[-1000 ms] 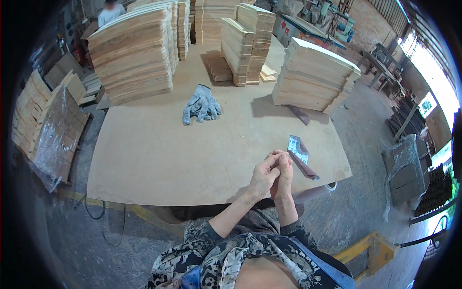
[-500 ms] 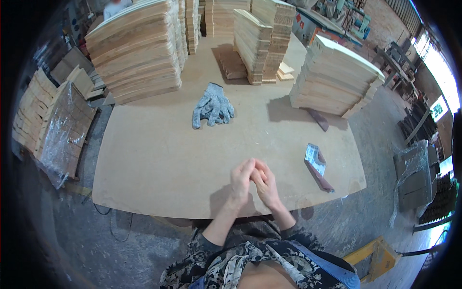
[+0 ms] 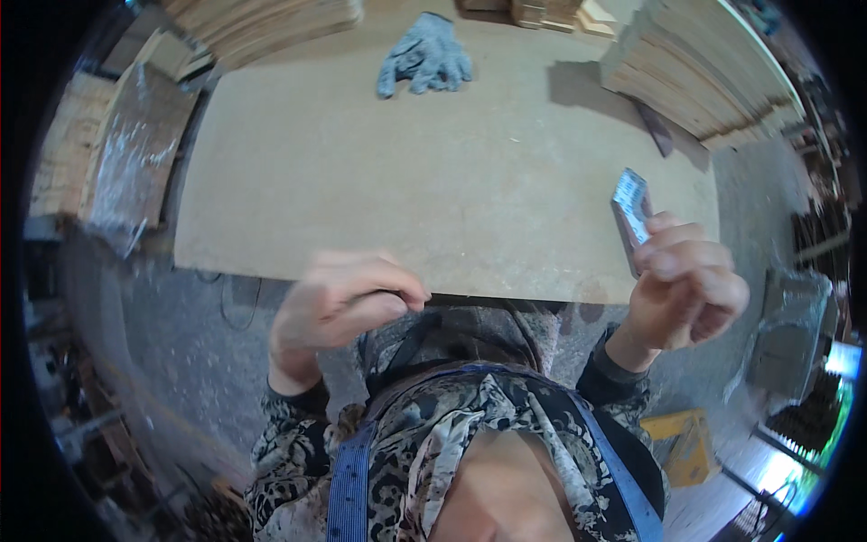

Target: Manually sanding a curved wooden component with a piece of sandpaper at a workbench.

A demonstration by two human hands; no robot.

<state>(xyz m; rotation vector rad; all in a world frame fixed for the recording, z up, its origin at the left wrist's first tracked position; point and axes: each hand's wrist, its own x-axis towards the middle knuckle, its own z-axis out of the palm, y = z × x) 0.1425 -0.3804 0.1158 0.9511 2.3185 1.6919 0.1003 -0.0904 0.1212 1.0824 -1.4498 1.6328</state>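
Observation:
My left hand [image 3: 348, 303] hovers before the table's near edge, fingers curled toward the thumb; nothing shows in it. My right hand [image 3: 686, 289] is raised beyond the table's near right corner, its fingers bent inward in a loose curl with nothing visible in them. Partly behind its fingertips, a folded piece of sandpaper [image 3: 630, 197] with a printed blue-white backing and a brown face lies on the table [image 3: 433, 199]. A pair of grey knitted work gloves [image 3: 424, 59] rests at the far middle of the table, away from both hands.
A stack of pale wooden boards [image 3: 700, 68] stands at the far right, with a dark brown scrap [image 3: 652, 128] beside its base. Another board stack [image 3: 271, 27] stands far left. Plastic-wrapped wood [image 3: 140, 149] sits left of the table. A yellow metal piece [image 3: 682, 447] is on the floor at right.
My hands were clasped together over the table's near edge; they have parted, the left moving left, the right moving right and up. The view has tilted down.

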